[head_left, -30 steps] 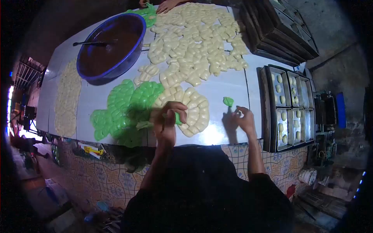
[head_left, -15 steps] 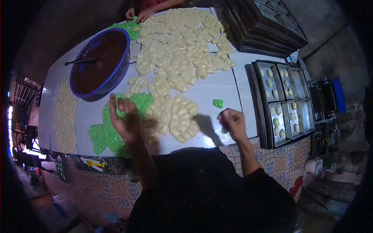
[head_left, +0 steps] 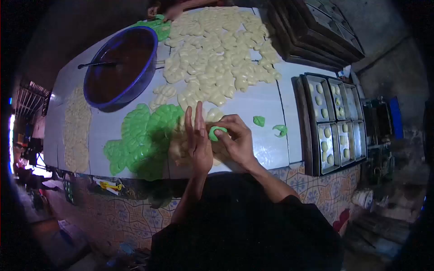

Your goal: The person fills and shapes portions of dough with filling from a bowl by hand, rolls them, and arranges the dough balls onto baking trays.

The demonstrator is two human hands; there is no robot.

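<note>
No readable text, label or number anywhere — the view is dim and warped, so small print may simply be lost.

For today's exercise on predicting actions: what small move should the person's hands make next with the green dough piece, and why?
Probably keep pressing the green dough piece into shape: the right hand pinches it against the open left hand, and it looks curled. Two green pieces already lie on the table beside the baking trays.

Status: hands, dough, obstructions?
Left hand open, flat, upright. Right hand pinching small green dough piece against left palm. Two loose green dough bits lie right; nothing blocking.
</note>
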